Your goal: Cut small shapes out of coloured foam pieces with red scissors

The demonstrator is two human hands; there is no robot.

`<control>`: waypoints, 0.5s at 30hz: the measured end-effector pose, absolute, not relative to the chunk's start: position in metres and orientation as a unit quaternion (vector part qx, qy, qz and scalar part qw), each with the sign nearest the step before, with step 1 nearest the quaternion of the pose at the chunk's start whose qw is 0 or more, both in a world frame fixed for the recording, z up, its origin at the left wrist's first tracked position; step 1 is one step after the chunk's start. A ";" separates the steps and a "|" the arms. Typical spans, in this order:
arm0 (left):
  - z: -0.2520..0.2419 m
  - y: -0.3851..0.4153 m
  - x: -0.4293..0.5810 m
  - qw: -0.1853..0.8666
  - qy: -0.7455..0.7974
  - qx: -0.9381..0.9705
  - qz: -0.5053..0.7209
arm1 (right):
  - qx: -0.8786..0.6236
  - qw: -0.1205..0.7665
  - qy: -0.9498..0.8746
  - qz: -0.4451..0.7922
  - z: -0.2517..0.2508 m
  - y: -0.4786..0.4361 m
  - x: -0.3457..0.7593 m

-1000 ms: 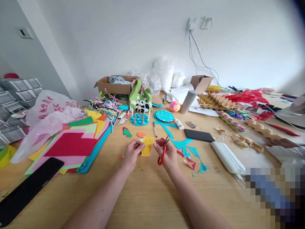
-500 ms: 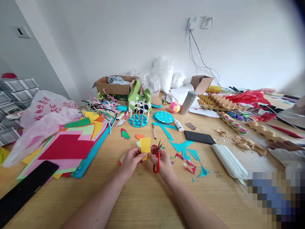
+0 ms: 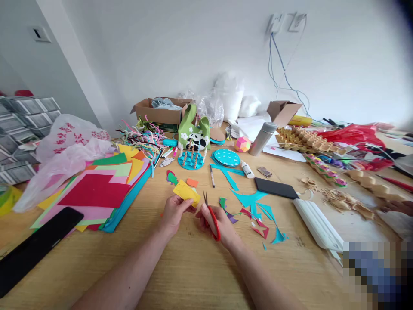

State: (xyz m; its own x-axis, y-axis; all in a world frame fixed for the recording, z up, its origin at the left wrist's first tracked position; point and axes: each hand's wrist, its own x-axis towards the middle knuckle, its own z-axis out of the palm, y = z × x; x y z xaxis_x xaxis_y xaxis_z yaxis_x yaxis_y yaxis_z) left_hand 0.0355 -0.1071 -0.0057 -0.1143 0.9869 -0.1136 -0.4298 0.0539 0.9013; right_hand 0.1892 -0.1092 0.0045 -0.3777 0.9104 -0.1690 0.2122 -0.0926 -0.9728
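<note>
Between the thumb and fingers of my left hand (image 3: 174,213) is a small yellow sheet of paper (image 3: 185,190), tilted, with faint lines on it. My right hand (image 3: 217,221) grips red-handled scissors (image 3: 214,224), whose dark blades point up and away, close to the paper's right edge but apart from it. Just beyond the paper lie an orange paper piece (image 3: 192,183) and a green and red fish cutout (image 3: 171,177). Right of my right hand are green and purple scraps (image 3: 228,211) and red scraps (image 3: 260,230).
Coloured sheets (image 3: 93,189) and a black phone (image 3: 41,245) lie at left. Blue scraps (image 3: 250,198), a black power bank (image 3: 276,188) and a white device (image 3: 318,224) are at right. A grey bottle (image 3: 263,138) stands behind. Another person's hand (image 3: 398,206) shows at far right.
The yellow paper has turned from upright to tilted. My right hand has come off the paper, and the scissors have swung so their blades point up and left. The view has shifted slightly.
</note>
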 end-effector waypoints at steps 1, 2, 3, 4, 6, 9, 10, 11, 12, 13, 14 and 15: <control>-0.005 -0.107 0.036 0.583 0.429 0.319 0.612 | -0.469 0.282 -0.598 0.586 0.004 -0.110 0.188; -0.005 -0.107 0.036 0.584 0.424 0.317 0.615 | -0.469 0.263 -0.596 0.597 0.004 -0.111 0.186; -0.004 -0.108 0.037 0.585 0.420 0.315 0.619 | -0.469 0.249 -0.595 0.603 0.004 -0.111 0.185; -0.003 -0.108 0.037 0.583 0.418 0.312 0.623 | -0.470 0.240 -0.594 0.607 0.004 -0.112 0.184; -0.002 -0.108 0.038 0.576 0.420 0.306 0.631 | -0.469 0.231 -0.597 0.609 0.004 -0.112 0.183; -0.002 -0.108 0.040 0.567 0.429 0.308 0.633 | -0.458 0.224 -0.611 0.605 0.001 -0.112 0.184; -0.002 -0.109 0.040 0.567 0.429 0.309 0.631 | -0.455 0.222 -0.616 0.603 0.000 -0.112 0.185; -0.002 -0.109 0.040 0.570 0.428 0.309 0.630 | -0.454 0.221 -0.619 0.602 -0.001 -0.112 0.185; -0.002 -0.109 0.040 0.573 0.425 0.309 0.629 | -0.453 0.221 -0.620 0.601 -0.002 -0.112 0.185; -0.002 -0.109 0.040 0.576 0.421 0.309 0.629 | -0.454 0.222 -0.620 0.600 -0.003 -0.112 0.185; -0.002 -0.110 0.040 0.579 0.417 0.308 0.630 | -0.456 0.223 -0.619 0.600 -0.003 -0.112 0.185; -0.003 -0.110 0.040 0.582 0.413 0.308 0.630 | -0.458 0.224 -0.616 0.601 -0.003 -0.112 0.185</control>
State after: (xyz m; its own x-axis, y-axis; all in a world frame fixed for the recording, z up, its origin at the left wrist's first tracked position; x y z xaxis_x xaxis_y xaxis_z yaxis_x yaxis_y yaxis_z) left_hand 0.0402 -0.1101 -0.0027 -0.1340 0.9867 -0.0925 -0.4788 0.0172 0.8777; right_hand 0.1849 -0.1116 -0.0032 -0.4808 0.8328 -0.2744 0.2944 -0.1414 -0.9451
